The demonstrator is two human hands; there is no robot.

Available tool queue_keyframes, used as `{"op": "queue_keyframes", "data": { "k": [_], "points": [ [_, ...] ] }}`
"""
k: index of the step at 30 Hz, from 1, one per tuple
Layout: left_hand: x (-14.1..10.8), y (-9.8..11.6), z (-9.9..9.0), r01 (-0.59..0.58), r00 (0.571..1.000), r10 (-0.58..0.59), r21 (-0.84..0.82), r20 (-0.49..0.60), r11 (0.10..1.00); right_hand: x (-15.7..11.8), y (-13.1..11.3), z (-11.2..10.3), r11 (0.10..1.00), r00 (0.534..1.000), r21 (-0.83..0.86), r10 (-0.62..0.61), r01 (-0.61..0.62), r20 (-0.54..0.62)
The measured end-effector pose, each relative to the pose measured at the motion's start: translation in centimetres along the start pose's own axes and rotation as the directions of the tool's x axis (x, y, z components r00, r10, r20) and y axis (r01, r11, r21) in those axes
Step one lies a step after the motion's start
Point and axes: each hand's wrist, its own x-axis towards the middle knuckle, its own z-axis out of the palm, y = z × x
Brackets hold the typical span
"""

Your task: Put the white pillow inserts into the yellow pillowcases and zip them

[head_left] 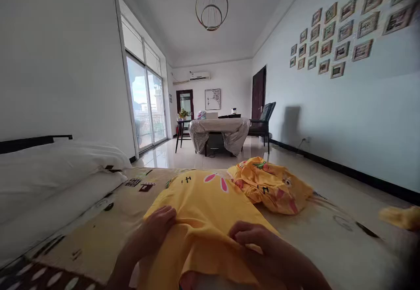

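A yellow cloth (210, 202) with pink ear-shaped prints and dark marks is spread over the bed in front of me; it looks like a pillowcase, though its kind is not certain. Its near part is lifted and folded towards me. My left hand (157, 226) is closed on its left side, with the fingertips on the fabric. On the right side, the curled fingers of my right hand (254, 237) grip the same cloth. A second yellow printed cloth (272, 185) lies crumpled just beyond, to the right.
White pillows (65, 176) are stacked at the left on the patterned bed sheet (121, 211). Past the bed stand a plastic-covered table (219, 126), a dark chair (262, 124) and a stool (183, 130). Another yellow item (402, 217) shows at the right edge.
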Motion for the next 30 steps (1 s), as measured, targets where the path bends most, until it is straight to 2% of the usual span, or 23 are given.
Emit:
{"op": "queue_keyframes", "data": {
  "k": [4, 7, 10, 12, 14, 18, 21, 23, 26, 30],
  "points": [
    [-0.9, 0.8, -0.8, -0.023, 1.0, 0.023, 0.006, -0.02, 1.0, -0.5, 0.2, -0.8, 1.0, 1.0, 0.002, -0.013, 0.013, -0.003],
    [-1.6, 1.1, -1.5, -0.051, 0.998, 0.051, 0.016, -0.02, 0.999, -0.7, 0.1, -1.0, 1.0, 0.999, 0.006, -0.011, 0.011, 0.045],
    [-2.1, 1.1, -2.1, -0.094, 0.995, 0.095, -0.086, 0.011, 0.992, -0.7, 0.0, -1.0, 1.0, 0.998, 0.008, -0.029, 0.029, 0.05],
    [-2.2, 0.7, -2.3, -0.088, 0.992, 0.102, -0.169, 0.073, 0.982, -0.7, 0.2, -1.1, 0.999, 0.999, 0.008, -0.031, 0.031, 0.036],
    [-2.1, 0.1, -2.2, -0.029, 0.991, 0.052, -0.182, 0.122, 0.983, -0.5, 0.5, -1.0, 0.999, 0.999, 0.016, -0.03, 0.029, 0.02],
    [-1.4, -1.4, -1.2, 0.082, 0.991, -0.073, -0.075, 0.114, 0.994, -0.3, 0.7, -0.7, 0.997, 0.998, 0.035, -0.067, 0.067, -0.003],
    [-0.8, -2.3, -0.2, 0.105, 0.977, -0.098, -0.028, 0.187, 0.994, -0.1, 0.8, -0.1, 0.998, 0.998, 0.023, -0.059, 0.059, 0.007],
    [-0.6, -2.7, 0.2, 0.093, 0.976, -0.09, -0.004, 0.198, 0.996, -0.1, 0.8, 0.1, 0.999, 0.999, 0.018, -0.049, 0.049, 0.005],
    [-0.7, -2.9, -0.3, 0.106, 0.974, -0.105, 0.005, 0.201, 0.994, -0.2, 1.0, 0.0, 0.998, 0.999, 0.037, -0.048, 0.048, -0.013],
    [-1.6, -3.3, -1.8, 0.143, 0.975, -0.14, -0.004, 0.17, 0.99, -0.5, 0.8, -0.9, 0.998, 0.998, 0.02, -0.052, 0.052, -0.019]
  ]
}}
